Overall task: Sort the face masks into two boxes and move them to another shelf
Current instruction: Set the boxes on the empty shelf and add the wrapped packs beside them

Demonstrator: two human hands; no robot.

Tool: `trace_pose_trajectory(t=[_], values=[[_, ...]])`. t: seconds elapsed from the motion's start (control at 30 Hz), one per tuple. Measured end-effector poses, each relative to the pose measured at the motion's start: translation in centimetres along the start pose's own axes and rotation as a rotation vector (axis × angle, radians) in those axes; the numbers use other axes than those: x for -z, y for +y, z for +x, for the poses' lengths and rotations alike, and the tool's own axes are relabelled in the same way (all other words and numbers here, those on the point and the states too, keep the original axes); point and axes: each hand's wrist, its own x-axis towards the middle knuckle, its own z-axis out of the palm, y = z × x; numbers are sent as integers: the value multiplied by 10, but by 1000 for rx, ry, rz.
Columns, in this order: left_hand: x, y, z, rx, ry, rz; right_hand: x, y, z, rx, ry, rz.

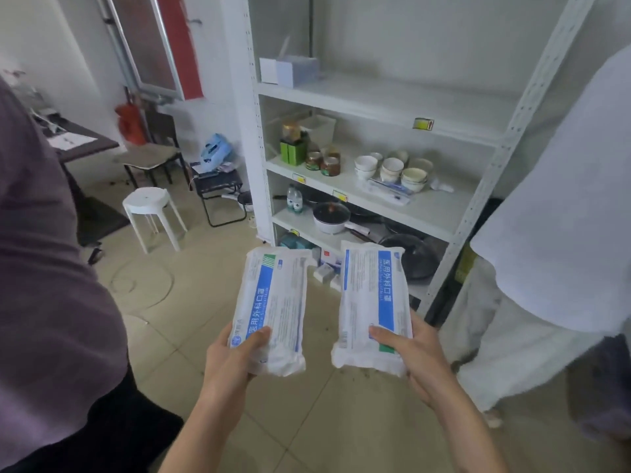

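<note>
two sealed packs of face masks are held up over the tiled floor [307, 404], in front of the white shelf unit [485, 186]. the left pack [273, 302] is gripped at its near end by the left hand [232, 356], thumb pressed on top and fingers closed beneath. the right pack [372, 302] is gripped likewise by the right hand [413, 356]. the packs are kept just apart, side by side, below the shelf bearing bowls [392, 169] and jars [322, 162]. small white boxes [290, 71] are seen on an upper shelf.
</note>
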Motion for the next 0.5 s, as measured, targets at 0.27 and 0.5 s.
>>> trace_pose_trajectory(t=[0.27,0.5], values=[[0,43,121,-20,91,-5,-47,-17,130,-16,-16,-51],[10,93,237,-60,62,-65,-103,-51,245,-11,-6,-119]])
